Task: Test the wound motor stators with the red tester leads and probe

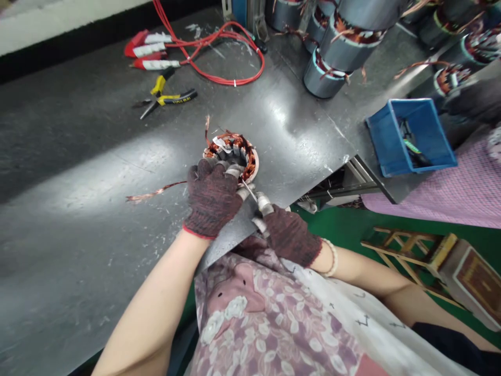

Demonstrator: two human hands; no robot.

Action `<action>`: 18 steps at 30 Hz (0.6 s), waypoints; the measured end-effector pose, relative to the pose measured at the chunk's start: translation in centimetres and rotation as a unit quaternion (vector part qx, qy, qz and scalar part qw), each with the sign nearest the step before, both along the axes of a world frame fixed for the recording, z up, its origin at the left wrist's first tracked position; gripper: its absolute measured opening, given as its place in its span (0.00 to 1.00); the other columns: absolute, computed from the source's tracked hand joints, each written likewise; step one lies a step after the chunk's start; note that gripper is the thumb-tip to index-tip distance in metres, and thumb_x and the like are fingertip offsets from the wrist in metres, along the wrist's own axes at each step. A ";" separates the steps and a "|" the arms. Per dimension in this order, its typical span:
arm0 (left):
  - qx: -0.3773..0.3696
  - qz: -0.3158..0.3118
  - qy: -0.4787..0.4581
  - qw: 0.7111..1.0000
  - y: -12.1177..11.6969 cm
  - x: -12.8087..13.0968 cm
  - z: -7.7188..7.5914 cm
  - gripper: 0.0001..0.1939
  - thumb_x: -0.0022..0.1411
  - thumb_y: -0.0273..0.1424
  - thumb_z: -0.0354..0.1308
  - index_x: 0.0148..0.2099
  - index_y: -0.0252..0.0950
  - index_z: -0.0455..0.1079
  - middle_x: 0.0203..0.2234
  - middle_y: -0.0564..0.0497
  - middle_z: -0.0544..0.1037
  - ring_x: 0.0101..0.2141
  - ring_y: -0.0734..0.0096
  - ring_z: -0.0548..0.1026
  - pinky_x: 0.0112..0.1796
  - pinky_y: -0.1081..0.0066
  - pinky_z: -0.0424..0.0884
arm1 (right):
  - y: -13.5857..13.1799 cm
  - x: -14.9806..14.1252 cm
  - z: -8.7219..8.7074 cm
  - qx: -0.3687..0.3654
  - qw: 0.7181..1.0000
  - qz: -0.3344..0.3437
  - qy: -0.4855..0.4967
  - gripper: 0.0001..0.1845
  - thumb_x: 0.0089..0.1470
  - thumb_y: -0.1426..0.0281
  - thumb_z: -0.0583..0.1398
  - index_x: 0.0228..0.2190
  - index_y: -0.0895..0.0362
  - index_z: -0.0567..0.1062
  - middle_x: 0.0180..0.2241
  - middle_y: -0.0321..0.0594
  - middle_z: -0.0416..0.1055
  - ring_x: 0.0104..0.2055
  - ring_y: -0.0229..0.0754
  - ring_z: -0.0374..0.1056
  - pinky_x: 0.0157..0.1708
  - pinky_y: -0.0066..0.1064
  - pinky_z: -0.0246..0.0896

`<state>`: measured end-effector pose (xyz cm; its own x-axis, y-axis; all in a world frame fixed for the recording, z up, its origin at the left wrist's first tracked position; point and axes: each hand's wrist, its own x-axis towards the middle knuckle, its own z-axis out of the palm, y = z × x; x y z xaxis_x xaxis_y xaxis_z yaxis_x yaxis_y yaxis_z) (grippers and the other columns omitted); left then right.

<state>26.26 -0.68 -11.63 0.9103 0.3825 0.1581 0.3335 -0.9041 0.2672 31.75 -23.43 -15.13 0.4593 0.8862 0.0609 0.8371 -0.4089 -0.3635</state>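
Observation:
A motor stator (252,155) with copper windings stands on the dark bench near its front edge. My left hand (213,197), in a dark knitted glove with taped fingertips, is closed over the stator's near rim. In my gloved right hand (290,233) is a thin, pale pointed tool (249,191), its tip at the near side of the windings. My fingers hide the rest of the tool and much of the stator's near side. A copper lead (156,193) trails left from under my left hand, and another sticks up behind.
Yellow-black pliers (166,96) and red cables (238,81) with red clips lie on the bench (97,250) beyond. Stacked stators (326,78) stand at the back right. A blue bin (417,120) holds tools, near a co-worker's gloved hand (475,102). A wooden stool (415,250) stands right.

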 end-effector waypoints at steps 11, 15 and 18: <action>0.070 -0.018 -0.013 0.997 0.3 -1.7 -0.9 0.26 0.69 0.50 0.61 0.59 0.35 0.78 0.55 0.35 0.82 0.61 0.36 0.74 0.64 0.40 0.62 | -1.3 8.6 2.0 -0.018 0.995 0.030 -0.093 0.26 0.77 0.57 0.51 0.66 0.52 0.72 0.42 0.43 0.84 0.41 0.45 0.79 0.38 0.31 0.67; 0.057 0.007 -0.031 0.998 -0.3 -1.3 -2.0 0.25 0.68 0.51 0.62 0.55 0.39 0.80 0.47 0.38 0.84 0.56 0.36 0.77 0.61 0.41 0.64 | -0.5 8.4 2.5 -0.035 0.991 0.052 -0.118 0.25 0.77 0.57 0.52 0.66 0.53 0.73 0.36 0.42 0.81 0.37 0.44 0.76 0.33 0.31 0.58; 0.046 0.023 -0.033 0.998 -0.1 -1.3 -1.9 0.24 0.67 0.51 0.62 0.52 0.39 0.81 0.42 0.38 0.84 0.55 0.34 0.77 0.59 0.39 0.65 | 1.0 8.7 2.8 -0.045 0.990 0.077 -0.110 0.22 0.75 0.60 0.55 0.61 0.53 0.77 0.38 0.44 0.82 0.41 0.45 0.76 0.34 0.32 0.60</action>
<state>24.96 -0.79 -13.55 0.8783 0.4054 0.2534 0.3606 -0.9098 0.2054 40.48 -22.39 -12.32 0.3029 0.9511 0.0611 0.9467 -0.2929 -0.1338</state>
